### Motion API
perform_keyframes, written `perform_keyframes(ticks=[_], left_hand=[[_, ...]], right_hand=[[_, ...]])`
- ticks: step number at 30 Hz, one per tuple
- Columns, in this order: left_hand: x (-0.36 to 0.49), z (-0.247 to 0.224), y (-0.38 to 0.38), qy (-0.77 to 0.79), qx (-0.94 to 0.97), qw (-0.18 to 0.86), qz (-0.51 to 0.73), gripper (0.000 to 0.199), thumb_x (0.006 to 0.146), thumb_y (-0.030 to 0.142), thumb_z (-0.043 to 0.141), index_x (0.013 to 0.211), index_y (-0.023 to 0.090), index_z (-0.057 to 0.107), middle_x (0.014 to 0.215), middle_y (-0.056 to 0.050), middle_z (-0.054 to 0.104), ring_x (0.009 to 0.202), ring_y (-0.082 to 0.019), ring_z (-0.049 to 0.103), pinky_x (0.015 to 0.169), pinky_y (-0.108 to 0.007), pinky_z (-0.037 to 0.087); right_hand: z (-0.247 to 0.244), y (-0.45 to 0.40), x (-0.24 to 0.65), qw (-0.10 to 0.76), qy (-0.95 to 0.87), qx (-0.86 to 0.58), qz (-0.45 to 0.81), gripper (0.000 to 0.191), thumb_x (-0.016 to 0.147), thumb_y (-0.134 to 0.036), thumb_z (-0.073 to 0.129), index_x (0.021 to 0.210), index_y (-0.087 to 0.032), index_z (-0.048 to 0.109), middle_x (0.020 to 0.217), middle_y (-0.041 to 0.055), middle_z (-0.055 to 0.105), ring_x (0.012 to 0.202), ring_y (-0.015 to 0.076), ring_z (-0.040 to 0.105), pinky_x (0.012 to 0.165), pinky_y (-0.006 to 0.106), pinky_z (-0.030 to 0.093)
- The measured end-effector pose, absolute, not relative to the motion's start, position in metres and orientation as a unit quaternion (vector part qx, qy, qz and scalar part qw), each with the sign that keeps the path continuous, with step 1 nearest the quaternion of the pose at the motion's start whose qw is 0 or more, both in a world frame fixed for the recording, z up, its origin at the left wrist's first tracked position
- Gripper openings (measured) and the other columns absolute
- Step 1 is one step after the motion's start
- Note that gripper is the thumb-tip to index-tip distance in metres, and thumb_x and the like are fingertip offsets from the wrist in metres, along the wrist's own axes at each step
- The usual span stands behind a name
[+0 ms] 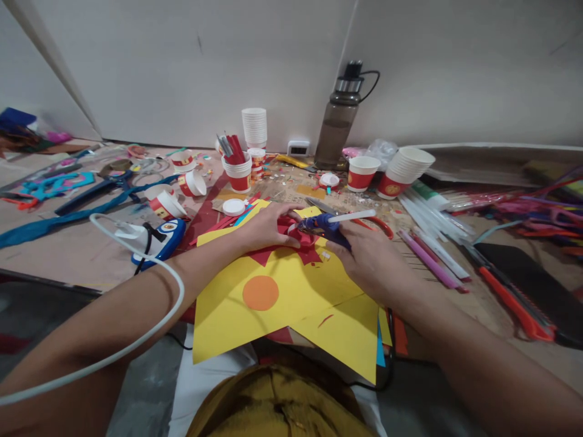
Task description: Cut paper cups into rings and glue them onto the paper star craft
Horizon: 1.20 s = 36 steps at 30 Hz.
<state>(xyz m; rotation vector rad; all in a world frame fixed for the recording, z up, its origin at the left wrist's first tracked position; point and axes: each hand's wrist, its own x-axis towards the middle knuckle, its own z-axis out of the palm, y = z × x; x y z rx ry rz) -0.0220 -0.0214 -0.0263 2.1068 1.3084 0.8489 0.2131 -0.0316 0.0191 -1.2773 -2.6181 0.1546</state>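
Note:
My right hand is closed around a blue hot glue gun, with a white glue stick jutting from its back. The gun's nose points left toward my left hand, whose fingers and thumb are bent around a red paper piece. Part of that piece is hidden under the fingers. Beneath both hands lie yellow paper sheets, with an orange paper circle on one of them. Scissors with orange handles rest just behind my right hand.
Behind stand a grey bottle, red-and-white paper cups and a cup of red sticks. At left, a white cable passes over my forearm from a power strip. Loose glue sticks and a red cutter lie at right.

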Motion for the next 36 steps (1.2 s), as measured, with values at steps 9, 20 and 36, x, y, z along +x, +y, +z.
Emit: perform_keyframes(ticks=[9, 20, 36], left_hand=[[-0.022, -0.024, -0.023, 0.473, 0.789, 0.239, 0.31, 0.078, 0.066, 0.039, 0.079, 0.135, 0.021, 0.046, 0.112, -0.006, 0.069, 0.112, -0.022, 0.059, 0.102, -0.037, 0.039], [-0.022, -0.027, -0.021, 0.484, 0.778, 0.248, 0.314, 0.081, 0.061, 0.041, 0.082, 0.133, 0.022, 0.048, 0.117, -0.006, 0.067, 0.113, -0.022, 0.059, 0.1, -0.036, 0.042], [-0.022, -0.026, -0.022, 0.476, 0.78, 0.258, 0.314, 0.08, 0.064, 0.039, 0.081, 0.134, 0.022, 0.046, 0.114, -0.006, 0.068, 0.112, -0.022, 0.06, 0.101, -0.037, 0.041]], right_hand=[[0.028, -0.035, 0.218, 0.094, -0.881, -0.463, 0.03, 0.022, 0.093, -0.03, 0.043, 0.101, -0.016, 0.058, 0.104, 0.0124, 0.068, 0.092, 0.0253, 0.062, 0.073, 0.033, 0.044], [0.022, -0.036, 0.21, 0.107, -0.888, -0.444, 0.059, 0.027, 0.094, -0.031, 0.044, 0.113, -0.016, 0.057, 0.107, 0.0117, 0.069, 0.096, 0.0256, 0.063, 0.076, 0.033, 0.046], [0.022, -0.034, 0.214, 0.106, -0.88, -0.458, 0.065, 0.027, 0.095, -0.032, 0.042, 0.109, -0.015, 0.058, 0.106, 0.0126, 0.069, 0.094, 0.0259, 0.063, 0.074, 0.032, 0.045]])
